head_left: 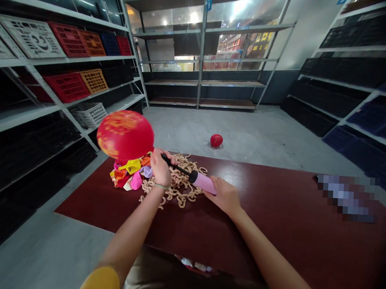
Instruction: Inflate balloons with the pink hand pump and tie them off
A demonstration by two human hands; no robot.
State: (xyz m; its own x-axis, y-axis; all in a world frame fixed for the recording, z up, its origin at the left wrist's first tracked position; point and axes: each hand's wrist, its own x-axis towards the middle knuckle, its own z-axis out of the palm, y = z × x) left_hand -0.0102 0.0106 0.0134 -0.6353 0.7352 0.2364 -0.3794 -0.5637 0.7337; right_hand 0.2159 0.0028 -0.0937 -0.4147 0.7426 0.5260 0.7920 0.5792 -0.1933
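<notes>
Currently my left hand (162, 166) pinches the red balloon's (126, 135) neck at the pump's (205, 182) nozzle; my right wraps the pink barrel. Beige rings (181, 182) and limp balloons (131, 173) crowd the table (239, 242) beneath.

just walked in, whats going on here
A person is at a table with a hand pump. The left hand holds a red balloon, already inflated, at the pump's black nozzle end; the right hand grips the pink body. Colorful limp balloons and tan curved pieces lie nearby, and another red balloon sits on the floor.
</notes>
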